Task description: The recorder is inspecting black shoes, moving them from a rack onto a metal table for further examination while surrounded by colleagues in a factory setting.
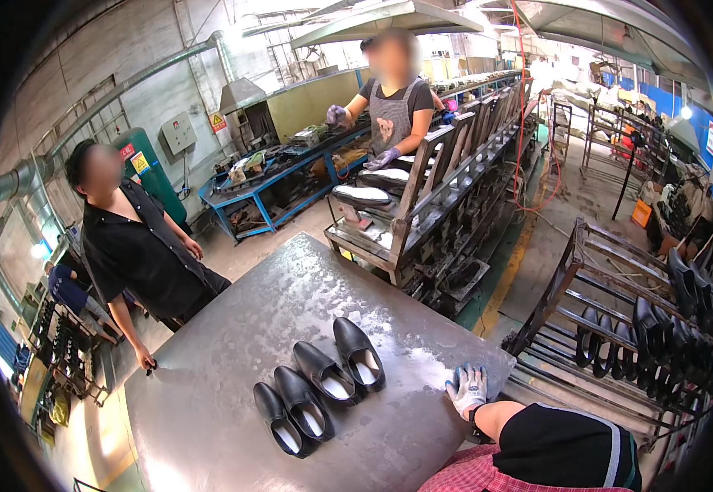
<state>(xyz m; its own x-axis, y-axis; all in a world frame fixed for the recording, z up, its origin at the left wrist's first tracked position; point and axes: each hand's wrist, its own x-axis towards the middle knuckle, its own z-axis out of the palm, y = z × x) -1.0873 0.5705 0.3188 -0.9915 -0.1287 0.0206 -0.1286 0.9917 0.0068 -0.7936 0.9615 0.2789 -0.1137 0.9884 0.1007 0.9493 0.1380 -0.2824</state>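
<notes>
My right hand [469,390], in a white work glove with blue-grey fingertips, lies on the metal table [200,418] near its right corner. Its fingers are stretched out and nothing is in them. My left hand is out of sight. To the left of the glove, several black slip-on shoes stand in a slanting row, toes pointing away from me: one shoe [266,403] at the near left, two in the middle [291,385] [311,354], and one at the far right [348,334]. Pale insoles show inside them. The glove is apart from the shoes.
Beyond the table runs a long shoe line [405,221], where a co-worker [393,115] in purple gloves stands. Another person [147,238] in black touches the table's left edge. A metal rack [574,271] holding black shoes [647,328] stands at right.
</notes>
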